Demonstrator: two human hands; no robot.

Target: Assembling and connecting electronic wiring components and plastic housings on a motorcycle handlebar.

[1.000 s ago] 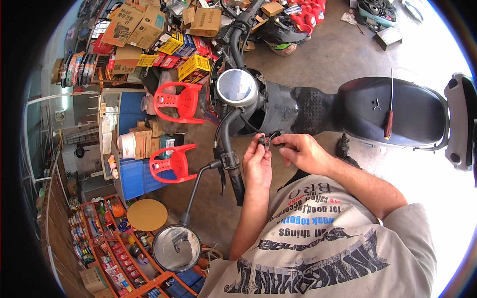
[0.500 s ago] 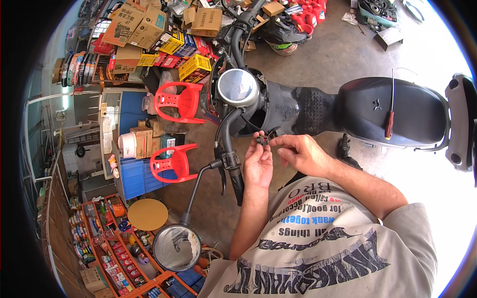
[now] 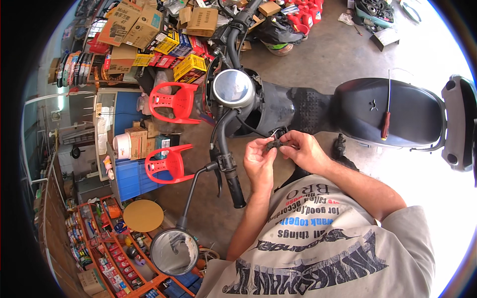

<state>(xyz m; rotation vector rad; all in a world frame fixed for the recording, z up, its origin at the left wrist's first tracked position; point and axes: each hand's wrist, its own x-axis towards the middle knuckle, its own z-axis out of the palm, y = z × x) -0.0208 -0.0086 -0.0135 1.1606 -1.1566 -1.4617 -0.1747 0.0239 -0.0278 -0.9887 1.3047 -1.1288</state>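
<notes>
Beside the scooter's (image 3: pixel 293 107) front column, both my hands meet at a small black part with wires, which looks like a wiring connector (image 3: pixel 274 144). My left hand (image 3: pixel 259 163) pinches it from the left between thumb and fingers. From the other side my right hand (image 3: pixel 301 151) closes its thumb and forefinger on the same part. A dark cable runs from the connector up toward the scooter's body; its exact shape is partly hidden by my fingertips. Across the black seat (image 3: pixel 392 111) lies a screwdriver (image 3: pixel 386 121) with a dark red handle.
The handlebar grip (image 3: pixel 235 191) and a round mirror (image 3: pixel 175 251) on its stalk stand left of my arms. Two red plastic chairs (image 3: pixel 175 103) are farther left, near cardboard boxes (image 3: pixel 144 30) and an orange shelf (image 3: pixel 119 258). A black bag (image 3: pixel 278 32) sits on the far floor.
My hands have come together slightly to the right, and my left fingers have turned inward over the connector. The right thumb now presses nearer to it. The view has shifted a little.
</notes>
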